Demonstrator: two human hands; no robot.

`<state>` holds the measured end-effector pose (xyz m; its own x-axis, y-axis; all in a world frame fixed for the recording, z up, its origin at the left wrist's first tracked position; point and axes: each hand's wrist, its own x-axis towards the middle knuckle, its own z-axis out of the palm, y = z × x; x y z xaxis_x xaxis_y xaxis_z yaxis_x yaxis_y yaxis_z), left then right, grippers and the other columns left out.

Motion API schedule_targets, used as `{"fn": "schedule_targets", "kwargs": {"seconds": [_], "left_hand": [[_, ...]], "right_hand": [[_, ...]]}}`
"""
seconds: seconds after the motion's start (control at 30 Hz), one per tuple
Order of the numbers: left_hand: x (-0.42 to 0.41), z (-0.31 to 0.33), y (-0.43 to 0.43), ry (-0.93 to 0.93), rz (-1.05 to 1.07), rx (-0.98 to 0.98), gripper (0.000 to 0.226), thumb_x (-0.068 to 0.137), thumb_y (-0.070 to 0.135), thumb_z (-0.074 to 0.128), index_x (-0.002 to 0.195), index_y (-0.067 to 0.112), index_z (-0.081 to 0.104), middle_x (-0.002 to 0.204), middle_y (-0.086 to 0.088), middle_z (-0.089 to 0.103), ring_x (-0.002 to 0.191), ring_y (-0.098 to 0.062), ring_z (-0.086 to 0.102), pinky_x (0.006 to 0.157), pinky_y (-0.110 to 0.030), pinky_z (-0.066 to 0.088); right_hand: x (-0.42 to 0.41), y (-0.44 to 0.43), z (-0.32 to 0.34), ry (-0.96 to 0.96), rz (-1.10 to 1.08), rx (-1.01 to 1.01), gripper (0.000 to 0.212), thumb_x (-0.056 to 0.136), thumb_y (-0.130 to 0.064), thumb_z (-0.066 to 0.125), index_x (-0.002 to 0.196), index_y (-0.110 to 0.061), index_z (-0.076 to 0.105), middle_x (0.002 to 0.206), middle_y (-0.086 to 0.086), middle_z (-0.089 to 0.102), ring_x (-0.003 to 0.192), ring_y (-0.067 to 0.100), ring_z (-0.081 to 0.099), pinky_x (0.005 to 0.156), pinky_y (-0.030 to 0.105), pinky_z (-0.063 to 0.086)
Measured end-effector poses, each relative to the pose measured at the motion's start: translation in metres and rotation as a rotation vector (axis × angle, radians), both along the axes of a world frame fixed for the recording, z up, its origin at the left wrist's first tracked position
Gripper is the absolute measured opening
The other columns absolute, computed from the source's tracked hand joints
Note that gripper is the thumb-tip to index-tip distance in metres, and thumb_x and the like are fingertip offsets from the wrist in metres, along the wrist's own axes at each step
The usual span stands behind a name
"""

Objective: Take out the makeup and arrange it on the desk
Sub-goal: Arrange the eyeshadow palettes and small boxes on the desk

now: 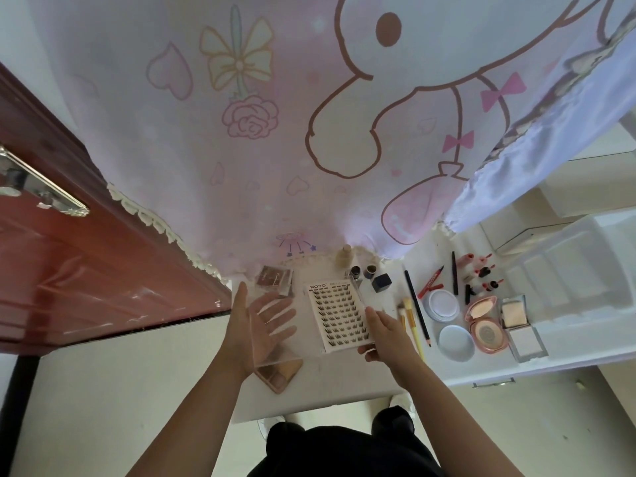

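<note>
Low in the middle of the frame, the right hand (382, 335) grips the lower right corner of a flat white lash tray (339, 315) printed with rows of dark lash clusters. Its thumb lies on top and its fingers are curled beneath. The tray is tilted, its lower end raised off the white desk (327, 383). Just left of it, the left hand (254, 325) is spread wide, palm up, fingers straight, and is seen through a clear plastic lid (275, 328) that lies against it. Whether the thumb pinches the lid's edge cannot be told. Under this hand, a tan rectangular palette (279, 373) rests on the desk, and above it, near the curtain hem, lies a brown square palette (275, 277). Above the tray stand a beige bottle (346, 256), two small dark jars (363, 270) and a dark blue cube box (381, 282). Right of the tray lie yellow-handled brushes (411, 325) and a long black pencil (416, 306). Further right are two white round compacts (456, 340), an open pink compact (485, 327), an open silver square compact (519, 325) and a cluster of small red lip bottles (483, 270). A pink cartoon-printed curtain (275, 132) fills the top of the frame, and a red-brown door (86, 253) stands at the left.
</note>
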<state>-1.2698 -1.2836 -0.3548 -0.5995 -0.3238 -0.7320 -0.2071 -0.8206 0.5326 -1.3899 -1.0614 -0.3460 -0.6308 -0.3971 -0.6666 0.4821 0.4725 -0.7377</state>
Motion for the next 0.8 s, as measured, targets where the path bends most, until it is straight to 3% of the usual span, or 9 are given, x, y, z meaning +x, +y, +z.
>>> {"fn": "schedule_targets", "kwargs": {"seconds": [0.13, 0.23, 0.37, 0.5, 0.6, 0.7, 0.8], "left_hand": [[-0.001, -0.026, 0.000, -0.363, -0.014, -0.500, 0.046, 0.105, 0.045, 0.031, 0.112, 0.015, 0.064, 0.118, -0.011, 0.067, 0.111, -0.028, 0.062, 0.095, -0.047, 0.047], [0.000, -0.048, -0.017, -0.544, -0.261, -0.942, 0.028, 0.100, 0.026, 0.045, 0.123, 0.015, 0.058, 0.125, -0.009, 0.060, 0.115, -0.030, 0.057, 0.096, -0.043, 0.045], [-0.008, -0.063, -0.039, -0.474, -0.779, -1.376, 0.060, 0.092, 0.022, 0.063, 0.146, 0.014, 0.040, 0.144, -0.013, 0.041, 0.129, -0.034, 0.043, 0.102, -0.045, 0.042], [-0.044, -0.073, -0.054, -0.448, -1.084, -1.519, 0.078, 0.087, 0.037, 0.070, 0.151, 0.014, 0.033, 0.160, -0.013, 0.019, 0.143, -0.039, 0.026, 0.110, -0.051, 0.037], [-0.067, -0.095, -0.066, -0.449, -1.297, -1.515, 0.085, 0.087, 0.042, 0.068, 0.155, 0.023, 0.020, 0.164, -0.009, 0.001, 0.149, -0.040, 0.001, 0.111, -0.056, 0.034], [-0.068, -0.104, -0.062, -0.392, -1.289, -1.538, 0.070, 0.088, 0.025, 0.065, 0.150, 0.023, 0.031, 0.159, -0.012, 0.012, 0.140, -0.048, 0.016, 0.105, -0.060, 0.038], [-0.051, -0.108, -0.050, -0.352, -1.315, -1.587, 0.070, 0.091, 0.023, 0.058, 0.153, 0.028, 0.026, 0.159, -0.013, 0.012, 0.141, -0.046, 0.016, 0.108, -0.058, 0.036]], "right_hand": [[0.005, 0.007, -0.010, 0.002, -0.065, 0.054, 0.036, 0.107, -0.036, 0.035, 0.109, -0.013, 0.063, 0.090, 0.009, 0.072, 0.063, 0.015, 0.065, 0.055, 0.027, 0.050], [0.010, 0.007, -0.010, -0.042, -0.142, 0.018, 0.034, 0.108, -0.034, 0.036, 0.107, -0.014, 0.064, 0.087, 0.008, 0.071, 0.064, 0.015, 0.063, 0.055, 0.027, 0.048], [0.013, 0.006, -0.008, -0.156, -0.263, -0.110, 0.030, 0.108, -0.033, 0.039, 0.111, -0.017, 0.065, 0.085, 0.004, 0.072, 0.066, 0.015, 0.061, 0.058, 0.027, 0.046], [0.012, 0.000, -0.008, -0.222, -0.349, -0.261, 0.028, 0.108, -0.030, 0.041, 0.116, -0.015, 0.063, 0.097, 0.006, 0.072, 0.075, 0.016, 0.064, 0.067, 0.029, 0.045], [0.012, -0.004, -0.008, -0.257, -0.407, -0.353, 0.023, 0.107, -0.024, 0.044, 0.119, -0.012, 0.059, 0.104, 0.006, 0.074, 0.087, 0.020, 0.071, 0.070, 0.028, 0.051], [0.014, -0.009, -0.012, -0.286, -0.425, -0.399, 0.018, 0.105, -0.016, 0.047, 0.120, -0.009, 0.056, 0.109, 0.010, 0.074, 0.095, 0.026, 0.072, 0.070, 0.029, 0.057], [0.018, -0.017, -0.016, -0.282, -0.418, -0.411, 0.016, 0.104, -0.011, 0.047, 0.119, -0.010, 0.055, 0.112, 0.011, 0.073, 0.100, 0.029, 0.071, 0.077, 0.033, 0.058]]}}
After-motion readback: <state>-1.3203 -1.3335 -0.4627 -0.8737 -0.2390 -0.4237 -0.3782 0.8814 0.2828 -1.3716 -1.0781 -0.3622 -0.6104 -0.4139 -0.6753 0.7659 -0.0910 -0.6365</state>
